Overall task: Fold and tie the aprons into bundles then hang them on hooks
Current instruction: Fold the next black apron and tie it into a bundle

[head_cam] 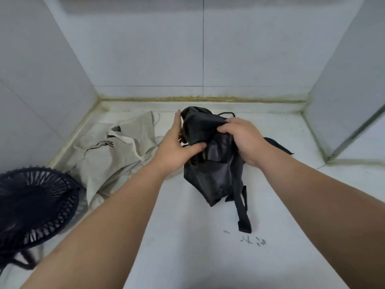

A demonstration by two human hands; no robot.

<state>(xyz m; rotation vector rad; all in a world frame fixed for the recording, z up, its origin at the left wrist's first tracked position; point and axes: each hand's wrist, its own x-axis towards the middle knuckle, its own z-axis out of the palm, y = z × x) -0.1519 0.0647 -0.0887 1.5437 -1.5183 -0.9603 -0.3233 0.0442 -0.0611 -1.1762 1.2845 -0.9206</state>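
Both hands are on the black apron [214, 163] bunched mid-counter, left hand [177, 149] cupping its side, right hand [243, 138] gripping the top, beige apron [116, 151] just left, bare counter [187, 236] in front.

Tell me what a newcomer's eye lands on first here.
First, the black apron, bunched up at the centre of the white surface, gripped by the left hand and the right hand. Next, a crumpled beige apron lying to its left, and a dark fan at the lower left edge.
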